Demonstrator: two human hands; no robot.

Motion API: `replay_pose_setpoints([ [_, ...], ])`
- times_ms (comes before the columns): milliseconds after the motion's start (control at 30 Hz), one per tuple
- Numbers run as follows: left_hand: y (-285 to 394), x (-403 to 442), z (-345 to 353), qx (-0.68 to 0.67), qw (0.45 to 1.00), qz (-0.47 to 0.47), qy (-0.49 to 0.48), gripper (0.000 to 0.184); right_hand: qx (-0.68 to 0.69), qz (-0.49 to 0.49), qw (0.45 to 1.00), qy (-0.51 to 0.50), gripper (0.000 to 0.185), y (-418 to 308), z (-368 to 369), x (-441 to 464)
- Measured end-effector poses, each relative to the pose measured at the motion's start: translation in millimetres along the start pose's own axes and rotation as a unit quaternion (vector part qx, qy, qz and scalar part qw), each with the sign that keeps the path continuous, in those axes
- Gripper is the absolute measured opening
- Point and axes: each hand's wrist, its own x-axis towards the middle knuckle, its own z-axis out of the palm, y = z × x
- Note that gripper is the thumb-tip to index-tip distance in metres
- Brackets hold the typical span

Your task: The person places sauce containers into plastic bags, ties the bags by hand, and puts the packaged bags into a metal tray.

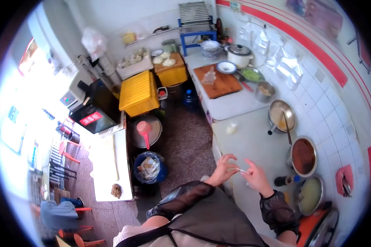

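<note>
Over the near edge of the white counter (255,131), my left hand (224,169) and my right hand (255,177) face each other. A small, thin, pale item (240,169) spans the gap between their fingertips; it is too small to name. The fingers of both hands are bent around it. Beyond them on the counter lies a small whitish lump (231,128). To the right of my right hand stands a dark bottle with a blue cap (285,180).
Along the right wall stand a metal pan (281,111), a pot of red-brown contents (304,156) and a bowl of pale green liquid (311,194). Farther back is a wooden board (222,86). A blue bin (157,176) stands on the floor at left; a seated person (59,215) is farther left.
</note>
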Motion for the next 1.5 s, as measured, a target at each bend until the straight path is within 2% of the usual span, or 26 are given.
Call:
replay_pose_setpoints([
  [33,-2,-5,-4,0.008,1.000,0.001,0.027,0.011,0.260,-0.030,0.965,-0.007,0.079,0,7,12],
  [67,-1,-14,-7,0.014,0.998,0.000,0.055,0.010,0.501,-0.051,0.864,-0.020,0.083,0,15,22],
  [100,16,-11,27,-0.020,0.996,0.000,0.084,0.010,0.463,-0.039,0.885,-0.028,0.083,23,-5,13],
  [133,11,-2,18,0.002,0.993,0.000,0.118,0.009,0.225,-0.199,0.948,0.103,0.076,25,-3,37],
  [167,7,-20,-11,0.043,0.990,-0.015,0.132,0.009,-0.002,-0.334,0.914,0.230,0.069,11,23,49],
  [300,-3,-63,-33,0.066,0.983,-0.036,0.165,0.011,-0.084,-0.264,0.957,0.083,0.059,-53,23,0],
  [367,-12,-60,-42,0.056,0.979,-0.026,0.192,0.011,0.311,-0.073,0.939,-0.128,0.074,-65,19,18],
  [400,-11,-61,-53,0.073,0.978,-0.020,0.194,0.012,0.305,-0.089,0.938,-0.139,0.074,-64,30,35],
  [467,-5,-70,-76,0.064,0.970,-0.035,0.232,0.013,0.249,-0.243,0.932,0.102,0.075,-66,69,71],
  [500,-13,-76,-90,0.084,0.974,-0.025,0.211,0.012,0.253,-0.256,0.927,0.104,0.075,-78,78,68],
  [533,-17,-84,-101,0.098,0.970,-0.034,0.220,0.011,0.033,-0.319,0.934,0.160,0.066,-91,77,56],
  [633,-29,-95,-132,0.105,0.963,-0.045,0.243,0.009,-0.038,-0.301,0.953,0.021,0.058,-142,61,43],
  [700,-29,-105,-147,0.098,0.962,-0.059,0.249,0.009,0.425,-0.159,0.885,-0.107,0.079,-166,78,62],
  [733,-29,-109,-159,0.107,0.961,-0.045,0.252,0.009,0.424,-0.154,0.885,-0.114,0.079,-171,91,74],
  [833,-39,-126,-194,0.115,0.957,-0.018,0.265,0.006,0.156,-0.328,0.919,0.155,0.075,-197,119,96],
  [900,-49,-134,-208,0.129,0.949,-0.021,0.287,0.004,0.003,-0.309,0.949,0.058,0.053,-224,108,64],
  [933,-55,-133,-212,0.124,0.949,-0.018,0.289,0.004,0.079,-0.212,0.972,-0.067,0.049,-226,110,64],
  [1000,-61,-138,-217,0.055,0.948,-0.054,0.309,0.006,0.263,-0.206,0.940,-0.065,0.053,-239,127,87],
  [1067,-75,-142,-229,0.126,0.945,0.012,0.302,0.009,0.347,-0.249,0.904,0.009,0.058,-244,147,105],
  [1167,-73,-156,-246,0.121,0.941,-0.006,0.316,0.009,-0.080,-0.379,0.911,0.144,0.057,-256,142,88],
  [1200,-78,-157,-248,0.123,0.943,-0.009,0.310,0.012,-0.065,-0.325,0.942,0.057,0.059,-259,142,81],
  [1300,-85,-157,-249,0.121,0.949,-0.024,0.289,0.012,0.062,-0.216,0.970,-0.095,0.065,-279,143,95],
  [1400,-78,-164,-260,0.105,0.945,-0.054,0.306,0.011,0.459,-0.237,0.856,-0.016,0.058,-279,174,120],
  [1433,-81,-168,-264,0.109,0.945,-0.056,0.304,0.011,0.193,-0.326,0.924,0.055,0.051,-278,165,111],
  [1467,-84,-169,-266,0.111,0.945,-0.065,0.299,0.012,-0.096,-0.386,0.909,0.122,0.045,-281,155,105],
  [1500,-86,-169,-265,0.111,0.946,-0.074,0.295,0.012,-0.098,-0.386,0.909,0.121,0.045,-289,148,101],
])
